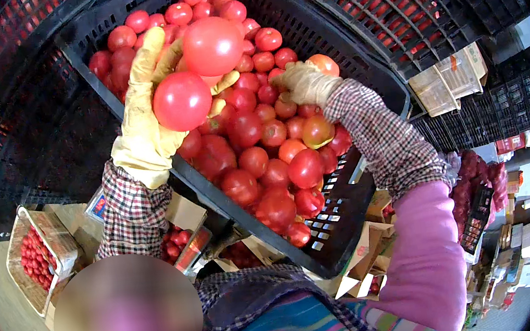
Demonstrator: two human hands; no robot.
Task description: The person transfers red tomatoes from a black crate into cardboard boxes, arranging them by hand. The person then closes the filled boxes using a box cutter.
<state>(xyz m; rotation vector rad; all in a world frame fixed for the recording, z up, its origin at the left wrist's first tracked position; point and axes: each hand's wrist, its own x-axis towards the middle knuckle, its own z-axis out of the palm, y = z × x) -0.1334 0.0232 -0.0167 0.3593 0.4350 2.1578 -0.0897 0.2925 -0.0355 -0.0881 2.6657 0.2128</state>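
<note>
My left hand (144,116), in a yellow rubber glove, is raised over the near-left side of a black plastic crate (232,221). It holds several large tomatoes. One smooth red tomato (182,101) rests against the palm, and another red tomato (212,46) sits above it, at the fingers. My right hand (306,81), also gloved, reaches down among the loose tomatoes (271,134) in the crate. Its fingers curl downward, and whether they grip a tomato is hidden. An orange-red tomato (323,65) lies right beside its knuckles. A greenish-orange tomato (318,131) lies below that hand.
Stacked black crates (389,0) holding tomatoes stand beyond the crate, with another dark crate wall (31,132) at left. A pale basket of small red fruit (54,236) stands lower left. Cardboard boxes (368,247) and red mesh sacks (472,177) are at lower right.
</note>
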